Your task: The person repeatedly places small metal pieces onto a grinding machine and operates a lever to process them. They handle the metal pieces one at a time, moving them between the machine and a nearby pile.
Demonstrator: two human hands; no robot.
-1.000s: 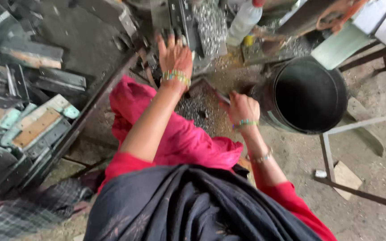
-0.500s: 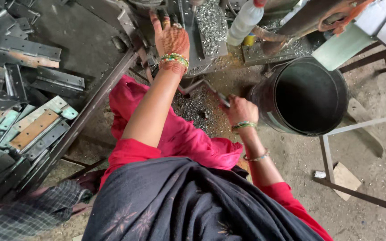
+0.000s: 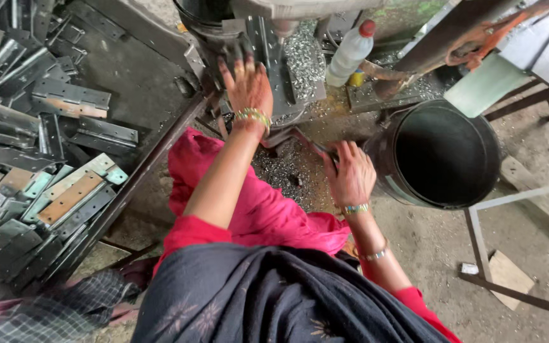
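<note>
Crowding the left hand (image 3: 247, 86): hinge pile (image 3: 39, 146), bottle (image 3: 349, 52), black bucket (image 3: 443, 154).

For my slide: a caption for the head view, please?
Left hand on the machine, right hand beside a black bucket.

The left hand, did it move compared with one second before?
Yes. The left hand went forward, away from the body, toward the machine base.
</note>
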